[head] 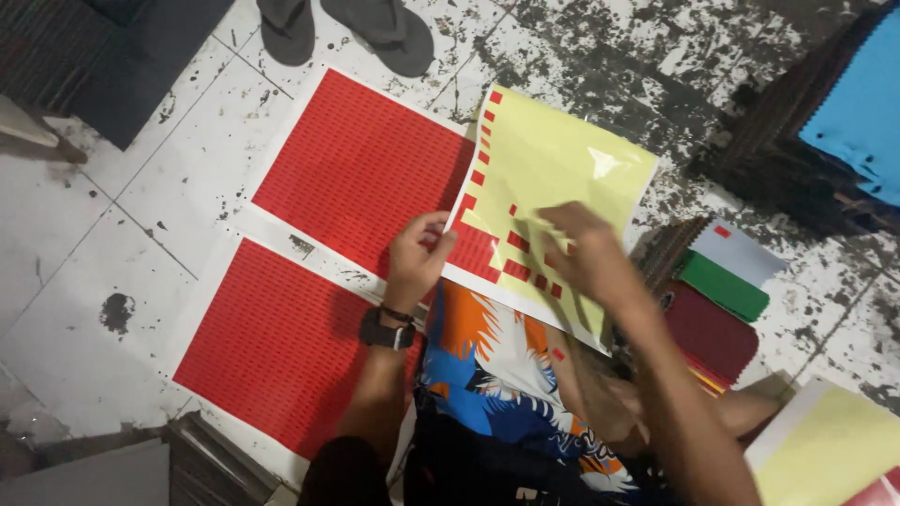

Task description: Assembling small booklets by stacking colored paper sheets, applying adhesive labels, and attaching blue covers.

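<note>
My left hand pinches the left edge of a glossy yellow backing sheet that still carries several small red stickers along its left side and lower middle. A dark watch sits on that wrist. My right hand, blurred, hovers over the sheet's lower part with fingers spread, touching or just above the red stickers; I cannot tell whether it holds one. The sheet rests over my lap, which is covered by colourful patterned shorts.
Two full red sticker sheets lie on the stained white tiled floor. A stack of coloured fabric samples is at right, another yellow sheet at bottom right, grey sandals at top.
</note>
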